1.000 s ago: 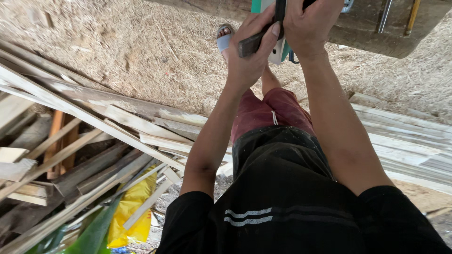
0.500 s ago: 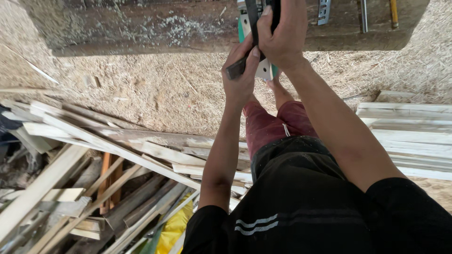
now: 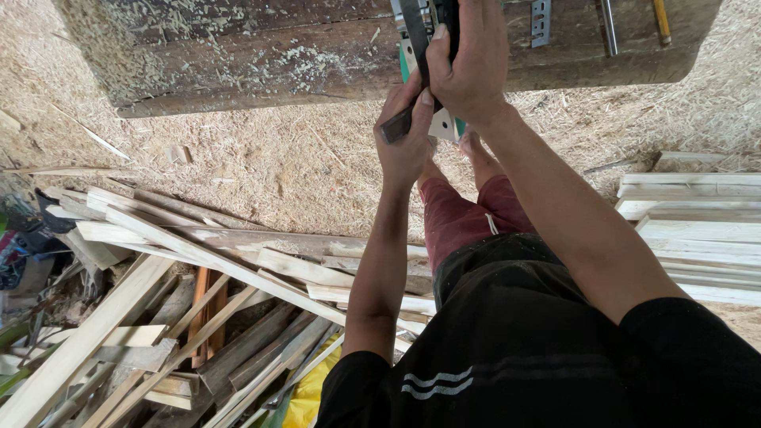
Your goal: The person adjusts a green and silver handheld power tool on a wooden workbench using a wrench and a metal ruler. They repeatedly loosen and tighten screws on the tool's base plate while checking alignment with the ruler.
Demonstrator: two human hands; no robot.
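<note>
Both my hands are raised in front of me at the top of the head view, closed on a green, white and black power tool (image 3: 432, 119). My right hand (image 3: 469, 67) wraps over the tool's dark upper body. My left hand (image 3: 406, 139) holds it from below, gripping a flat dark piece (image 3: 396, 127) that sticks out to the left. Most of the tool is hidden by my fingers. Below the hands I see my maroon shorts (image 3: 464, 218) and black shirt.
A dark wooden bench (image 3: 261, 55) dusted with shavings runs across the top, with metal tools (image 3: 606, 24) lying on it. Sawdust covers the ground. A jumble of pale wood strips (image 3: 182, 277) lies at the left, and stacked boards (image 3: 697, 230) at the right.
The view has tilted so the wooden bench now fills the top. My hands keep their hold on the tool, which sits slightly lower in view.
</note>
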